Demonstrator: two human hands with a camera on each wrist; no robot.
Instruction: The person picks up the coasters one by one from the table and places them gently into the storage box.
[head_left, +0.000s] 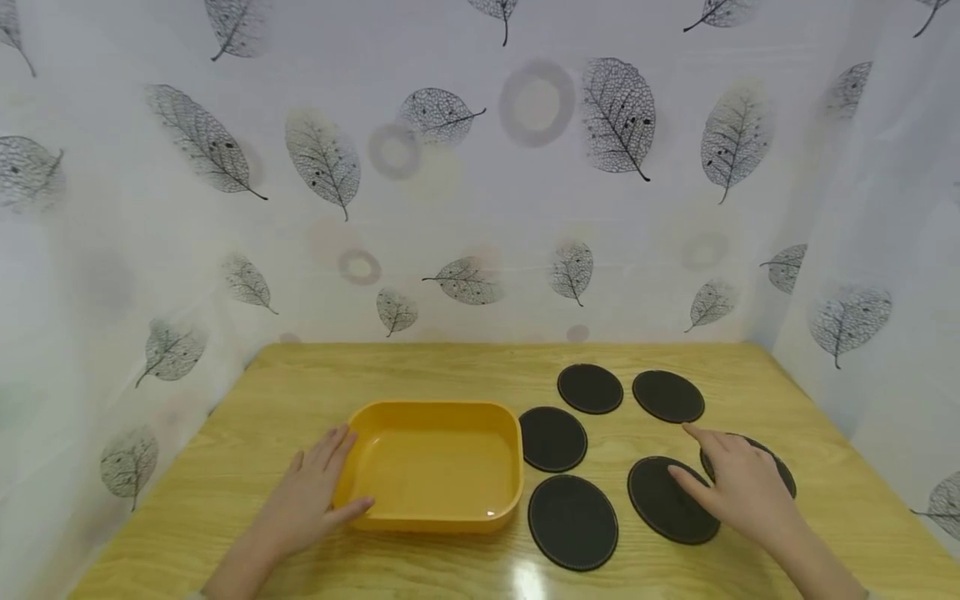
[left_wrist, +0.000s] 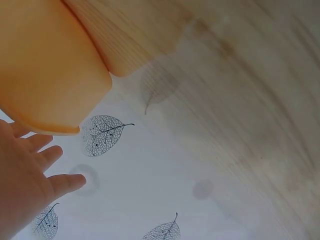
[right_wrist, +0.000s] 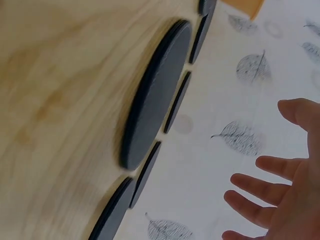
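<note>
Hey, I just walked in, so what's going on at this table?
A person is working with bare hands at a wooden table. Their left hand is at the left end of a yellow container, fingers extended. The right hand is over the rightmost of six black discs, gripping none of them. The discs lie flat on the table, to the container's right.
</note>
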